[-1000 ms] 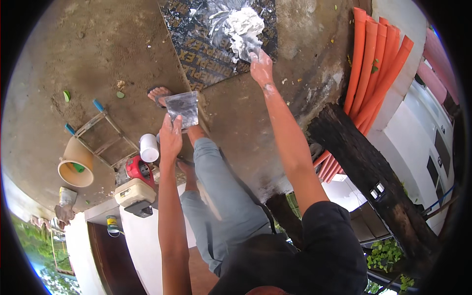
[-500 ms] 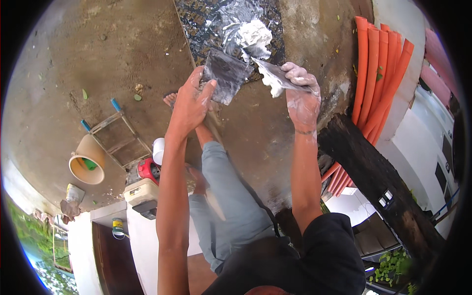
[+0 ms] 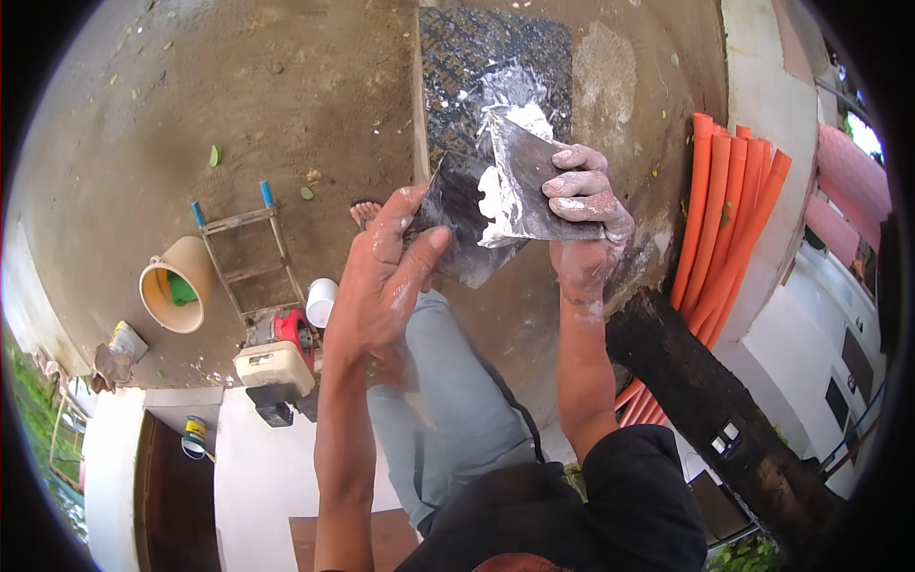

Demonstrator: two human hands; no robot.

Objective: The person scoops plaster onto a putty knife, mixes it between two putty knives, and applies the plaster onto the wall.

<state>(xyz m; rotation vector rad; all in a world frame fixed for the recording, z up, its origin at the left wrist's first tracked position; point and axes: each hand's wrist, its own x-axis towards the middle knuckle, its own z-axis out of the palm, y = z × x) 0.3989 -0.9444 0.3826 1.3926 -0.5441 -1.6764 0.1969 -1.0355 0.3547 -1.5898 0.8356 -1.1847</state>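
My left hand (image 3: 386,272) is closed on the edge of a dark square plate (image 3: 456,229) smeared with white paste. In my right hand (image 3: 586,214), its fingers coated white, is a second dark flat plate (image 3: 538,186), a scraper by its look. This one overlaps the right part of the left plate, and a thick ridge of white paste (image 3: 493,205) runs along its left edge. Beyond both plates a heap of white paste (image 3: 529,119) lies on a dark patterned board (image 3: 457,48) on the ground, partly hidden by the right plate.
Orange pipes (image 3: 710,219) stand in a bundle at right, by a dark charred beam (image 3: 724,400). Left of my legs are a beige bucket (image 3: 181,286), a small metal frame with blue ends (image 3: 243,248), a red-and-beige engine (image 3: 281,353) and a white cup (image 3: 321,300).
The two plates have come together: the right one has moved left over the left one, with paste between them. Both hands are lower in view, and the view has shifted.
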